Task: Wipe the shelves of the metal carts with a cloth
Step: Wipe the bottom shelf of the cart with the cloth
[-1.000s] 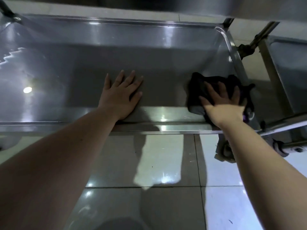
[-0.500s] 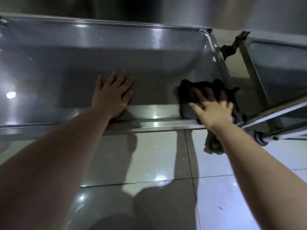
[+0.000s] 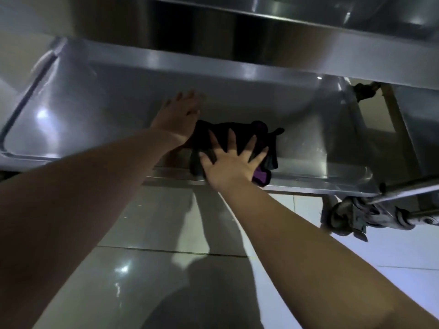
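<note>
Cloth (image 3: pixel 242 129), dark with a purple corner, bunched on lower cart shelf (image 3: pixel 95 110) near front edge, about midway along. Right hand (image 3: pixel 231 167) pressed flat on it, fingers splayed, covering much of it. Left hand (image 3: pixel 178 117) flat, fingers straight, blurred, at cloth's left edge; contact unclear. Upper shelf (image 3: pixel 261 36) hides the back edge.

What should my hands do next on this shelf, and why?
Probably shift the left hand further left: it lies flat on the shelf right against the cloth under the spread right hand, blocking a sweep toward the shelf's left end.
</note>
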`<state>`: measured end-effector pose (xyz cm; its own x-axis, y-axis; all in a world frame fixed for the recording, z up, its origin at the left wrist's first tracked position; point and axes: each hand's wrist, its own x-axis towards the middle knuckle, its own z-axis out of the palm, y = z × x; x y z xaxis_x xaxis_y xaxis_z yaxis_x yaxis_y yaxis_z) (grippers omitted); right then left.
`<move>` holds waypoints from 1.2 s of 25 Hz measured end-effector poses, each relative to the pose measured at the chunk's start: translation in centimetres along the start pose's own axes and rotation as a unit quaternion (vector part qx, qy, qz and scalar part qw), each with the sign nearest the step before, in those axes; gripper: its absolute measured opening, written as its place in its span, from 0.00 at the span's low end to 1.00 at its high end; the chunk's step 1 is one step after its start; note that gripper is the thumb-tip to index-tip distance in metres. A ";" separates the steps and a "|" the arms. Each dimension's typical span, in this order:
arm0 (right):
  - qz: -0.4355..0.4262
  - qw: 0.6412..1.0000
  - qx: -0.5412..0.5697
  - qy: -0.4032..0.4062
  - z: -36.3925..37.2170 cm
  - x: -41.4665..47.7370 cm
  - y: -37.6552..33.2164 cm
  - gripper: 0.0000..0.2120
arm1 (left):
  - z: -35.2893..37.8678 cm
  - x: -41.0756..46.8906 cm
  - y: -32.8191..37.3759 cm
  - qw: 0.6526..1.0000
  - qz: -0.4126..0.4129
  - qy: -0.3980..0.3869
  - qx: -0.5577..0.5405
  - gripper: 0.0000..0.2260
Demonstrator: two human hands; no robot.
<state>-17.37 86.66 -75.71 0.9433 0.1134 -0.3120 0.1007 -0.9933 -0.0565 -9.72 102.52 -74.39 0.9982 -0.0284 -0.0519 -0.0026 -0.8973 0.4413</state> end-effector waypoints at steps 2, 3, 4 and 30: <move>-0.016 1.000 0.022 -0.002 -0.6 0.5 -1.5 0.28 | -0.8 -1.4 -1.1 0.999 -0.027 0.027 0.036 0.24; -0.013 0.999 0.051 0.013 -1.0 0.9 -0.7 0.27 | -0.6 -2.2 -0.6 0.998 -0.023 0.031 0.049 0.24; 0.005 0.995 0.086 0.045 -1.6 1.3 0.8 0.26 | -0.1 -2.9 0.6 0.999 -0.003 0.031 0.035 0.24; 0.065 0.996 0.007 0.061 1.0 2.0 7.6 0.25 | 2.4 5.1 2.3 0.981 -0.013 -0.085 0.171 0.37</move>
<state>-15.06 79.31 -77.70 0.9794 -0.0199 -0.2007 -0.0280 -0.9989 -0.0372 -4.79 99.25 -75.73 0.9740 -0.0514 -0.2206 -0.0271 -0.9933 0.1121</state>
